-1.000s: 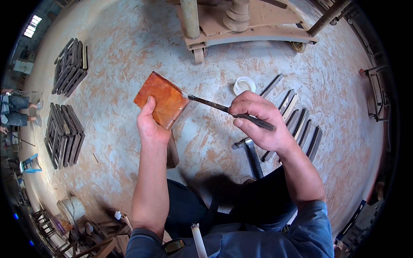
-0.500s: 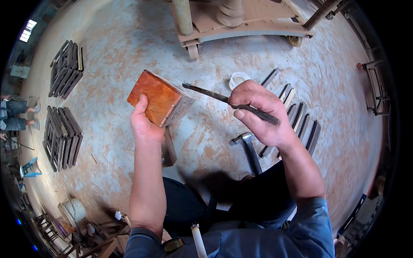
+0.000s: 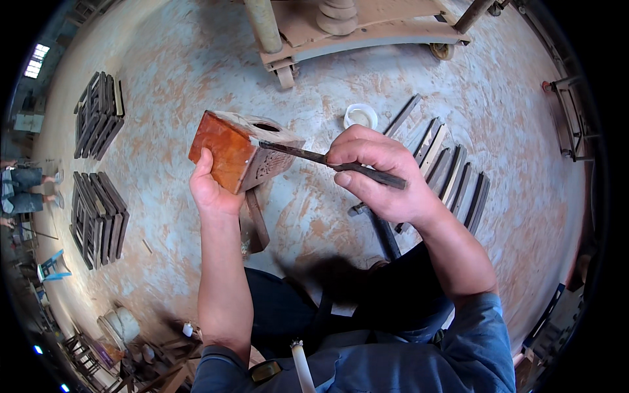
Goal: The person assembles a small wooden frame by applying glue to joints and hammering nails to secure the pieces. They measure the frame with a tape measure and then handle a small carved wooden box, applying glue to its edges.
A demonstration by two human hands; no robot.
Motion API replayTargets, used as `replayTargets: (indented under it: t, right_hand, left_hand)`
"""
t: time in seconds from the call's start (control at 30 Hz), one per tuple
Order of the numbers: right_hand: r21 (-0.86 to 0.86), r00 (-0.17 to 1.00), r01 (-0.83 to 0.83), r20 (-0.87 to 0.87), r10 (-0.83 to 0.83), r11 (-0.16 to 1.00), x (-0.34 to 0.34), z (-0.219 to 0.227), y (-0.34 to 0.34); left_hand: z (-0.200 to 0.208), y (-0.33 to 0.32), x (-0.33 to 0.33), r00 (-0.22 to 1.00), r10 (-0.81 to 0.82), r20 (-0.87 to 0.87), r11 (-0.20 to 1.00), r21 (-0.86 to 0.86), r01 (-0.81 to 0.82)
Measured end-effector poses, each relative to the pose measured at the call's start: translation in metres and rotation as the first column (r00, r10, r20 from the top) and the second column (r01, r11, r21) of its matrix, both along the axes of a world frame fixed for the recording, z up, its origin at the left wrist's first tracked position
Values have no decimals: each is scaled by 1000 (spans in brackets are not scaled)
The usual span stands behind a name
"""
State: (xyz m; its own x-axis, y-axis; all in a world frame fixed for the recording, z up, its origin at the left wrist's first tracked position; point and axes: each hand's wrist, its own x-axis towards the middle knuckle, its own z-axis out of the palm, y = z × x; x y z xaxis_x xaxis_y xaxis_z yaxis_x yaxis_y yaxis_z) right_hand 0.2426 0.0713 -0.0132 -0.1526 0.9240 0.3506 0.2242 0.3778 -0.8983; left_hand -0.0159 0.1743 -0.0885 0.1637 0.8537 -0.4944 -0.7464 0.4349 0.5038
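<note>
My left hand (image 3: 213, 187) holds a wooden box (image 3: 224, 152) with a glossy orange-red face, thumb pressed on that face. Its neighbouring side is carved, and a dark oval opening shows on the upper side. Between thumb and fingers, my right hand (image 3: 380, 171) grips a slim dark stick-like tool (image 3: 298, 152). The tool's flat tip reaches the box's edge near the carved side; whether they touch I cannot tell. Below the right hand lies a hammer (image 3: 385, 239), partly hidden by hand and leg. A brown wooden piece (image 3: 257, 223) stands under the box.
Beyond my right hand are a white plastic bowl (image 3: 360, 116) and several dark wooden strips (image 3: 455, 173) on the floor. Stacked wooden frames (image 3: 98, 219) stand at left. A wheeled wooden cart (image 3: 367, 44) is ahead. Another person (image 3: 26, 190) is at the far left.
The box has tilted, bringing its carved side and oval opening into view. My right hand has moved left, carrying the tool's tip to the box's edge.
</note>
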Motion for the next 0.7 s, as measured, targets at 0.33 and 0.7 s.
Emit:
replayTargets:
  t: [0.33,0.7]
  right_hand:
    - [115,999,30,17,-32,993,-2,3,-1]
    - [100,994,106,10,-108,989,12,7,1]
  left_hand:
    - [-1,-3,2,998,-58,32,998,32,57]
    - [4,-6,5,999,-48,25,999,15,48]
